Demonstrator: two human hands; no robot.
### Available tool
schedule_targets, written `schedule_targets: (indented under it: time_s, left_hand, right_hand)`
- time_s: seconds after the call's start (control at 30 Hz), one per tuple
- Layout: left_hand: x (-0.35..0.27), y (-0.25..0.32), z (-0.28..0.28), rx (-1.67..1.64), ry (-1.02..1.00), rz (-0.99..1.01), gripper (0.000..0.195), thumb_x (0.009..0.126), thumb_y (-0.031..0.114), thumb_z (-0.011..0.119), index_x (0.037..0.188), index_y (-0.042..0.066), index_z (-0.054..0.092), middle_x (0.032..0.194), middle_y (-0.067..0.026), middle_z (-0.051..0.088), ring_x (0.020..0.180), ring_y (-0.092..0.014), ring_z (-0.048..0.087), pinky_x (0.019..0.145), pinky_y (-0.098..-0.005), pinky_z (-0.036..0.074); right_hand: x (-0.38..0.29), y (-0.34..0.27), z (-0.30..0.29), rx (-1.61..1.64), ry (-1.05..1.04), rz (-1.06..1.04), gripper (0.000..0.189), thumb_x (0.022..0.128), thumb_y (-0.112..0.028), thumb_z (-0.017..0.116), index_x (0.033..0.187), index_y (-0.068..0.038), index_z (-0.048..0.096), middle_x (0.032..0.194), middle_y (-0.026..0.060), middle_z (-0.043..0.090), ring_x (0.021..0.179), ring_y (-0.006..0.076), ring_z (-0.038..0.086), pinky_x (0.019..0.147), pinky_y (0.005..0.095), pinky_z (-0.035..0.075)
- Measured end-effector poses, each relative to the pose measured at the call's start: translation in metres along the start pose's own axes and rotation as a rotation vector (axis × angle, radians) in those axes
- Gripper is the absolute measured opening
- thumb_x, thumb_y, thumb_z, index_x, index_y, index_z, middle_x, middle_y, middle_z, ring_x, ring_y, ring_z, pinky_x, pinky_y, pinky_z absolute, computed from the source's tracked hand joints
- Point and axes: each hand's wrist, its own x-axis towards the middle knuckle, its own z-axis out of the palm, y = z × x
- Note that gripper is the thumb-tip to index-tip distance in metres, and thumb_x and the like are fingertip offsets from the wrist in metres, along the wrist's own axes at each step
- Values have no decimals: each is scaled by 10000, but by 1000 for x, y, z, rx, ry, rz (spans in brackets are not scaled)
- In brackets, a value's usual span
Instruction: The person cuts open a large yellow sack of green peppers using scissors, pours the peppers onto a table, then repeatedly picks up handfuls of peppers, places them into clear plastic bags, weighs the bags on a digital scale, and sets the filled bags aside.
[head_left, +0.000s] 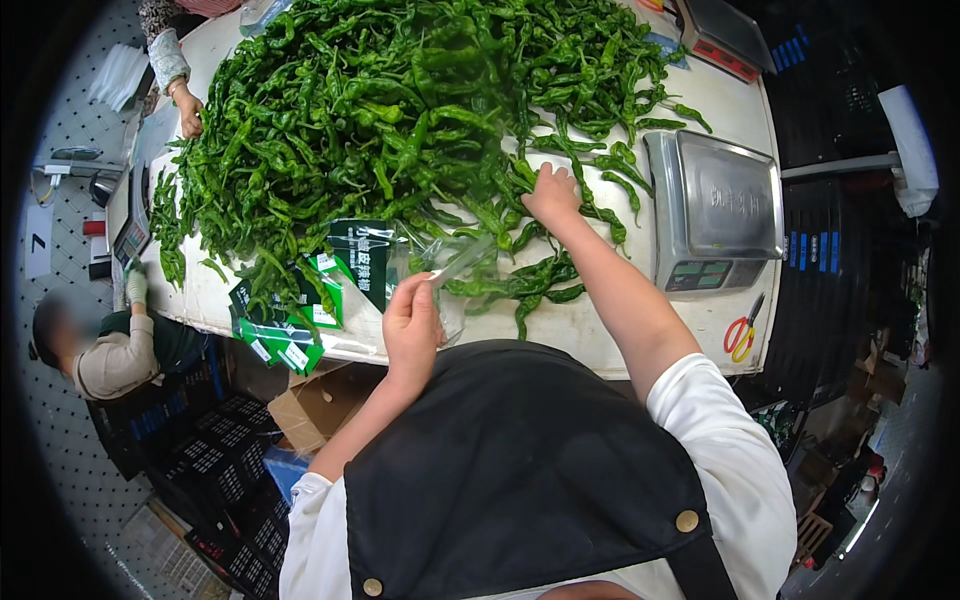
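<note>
My left hand (413, 322) grips the edge of a clear plastic bag (469, 259) over the table's near edge. The bag has a dark green printed panel and lies among the peppers. My right hand (553, 196) reaches to the right edge of a large heap of long green peppers (352, 112), its fingers touching a few peppers; whether it grips one is not clear. Several printed green and clear bags (289, 322) lie left of my left hand, with loose peppers on top. A small group of peppers (536, 281) rests on the table between my arms.
A metal weighing scale (727, 195) stands to the right, with red and yellow scissors (742, 337) near it. Another scale (724, 37) is at the back right. A co-worker's hand (191, 112) touches the heap's far left. Another person (124, 345) is at the left. A cardboard box (319, 409) sits below the table edge.
</note>
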Motion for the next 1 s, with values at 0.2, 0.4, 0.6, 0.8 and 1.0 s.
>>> schedule_targets:
  time_s: [0.2, 0.4, 0.6, 0.8, 1.0]
  left_hand:
    - [-1, 15, 8, 591, -81, 195, 245, 924, 95, 654, 1153, 16, 615, 546, 33, 381, 525, -61, 327, 487, -275, 298]
    - [-1, 13, 5, 465, -28, 210, 238, 1009, 167, 565, 1167, 20, 665, 622, 47, 476, 523, -23, 374, 467, -229, 304]
    - [0, 3, 10, 386, -13, 245, 258, 1036, 205, 528, 1156, 29, 673, 619, 60, 460, 518, -20, 376, 465, -223, 306]
    - [-9, 9, 17, 341, -16, 199, 242, 1029, 195, 537, 1113, 25, 687, 615, 55, 413, 563, -33, 329, 498, -237, 283]
    - [-10, 7, 12, 270, -7, 158, 242, 1022, 192, 553, 1115, 11, 684, 633, 53, 466, 576, -35, 346, 508, -232, 306]
  right_hand:
    - [41, 40, -1, 311, -340, -78, 689, 697, -260, 760, 1268, 28, 505, 1156, 231, 662, 1079, 364, 640, 913, 422, 508]
    - [-18, 69, -94, 713, -485, -149, 788, 730, -185, 745, 1429, 8, 436, 1199, 141, 647, 1020, 216, 631, 908, 317, 493]
    - [-46, 85, -123, 935, -572, -114, 690, 787, -124, 728, 1417, -32, 462, 1174, 76, 638, 980, 137, 612, 867, 287, 496]
    - [-33, 99, -93, 1215, -557, 96, 462, 830, -106, 704, 1253, -35, 534, 1017, 76, 667, 862, 171, 645, 753, 320, 540]
    - [-45, 105, -111, 1301, -498, 112, 480, 861, -53, 645, 1315, -66, 493, 998, 88, 649, 823, 179, 648, 658, 315, 569]
